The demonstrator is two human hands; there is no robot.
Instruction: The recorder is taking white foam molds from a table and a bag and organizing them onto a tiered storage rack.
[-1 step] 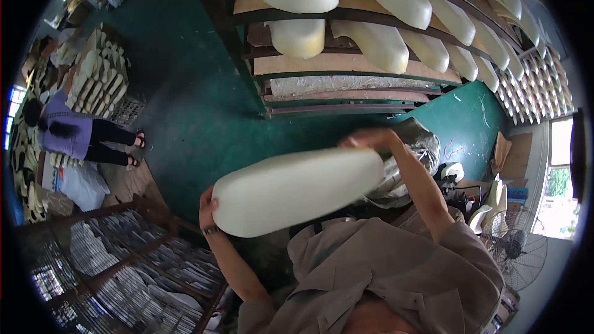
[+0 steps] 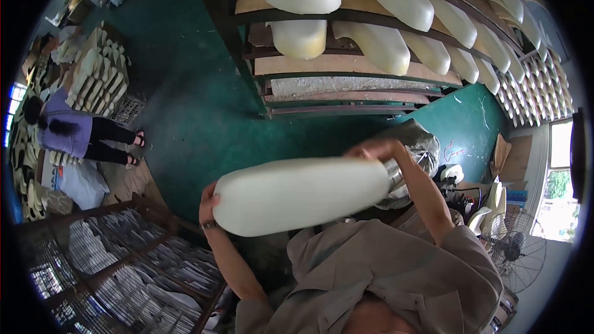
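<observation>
A long, smooth, cream-white moulded piece (image 2: 300,195) with rounded ends lies across in front of my body, its broad face turned up. My left hand (image 2: 208,203) grips its left end, the thumb over the face and the fingers behind the edge. At the far right edge, my right hand (image 2: 373,148) holds the piece, its fingers partly hidden and a little blurred. The underside of the piece cannot be seen.
Ahead stands a dark rack (image 2: 346,18) with similar pale pieces on its shelves. A wire rack of thin grey-white sheets (image 2: 133,266) is at the lower left. A crumpled covered bundle (image 2: 421,145) and a fan (image 2: 513,244) lie right. A person (image 2: 71,127) stands far left.
The right end of the piece has shifted slightly right and toward me, so it lies more level. My right hand has moved with it, while the left hand stays on its end.
</observation>
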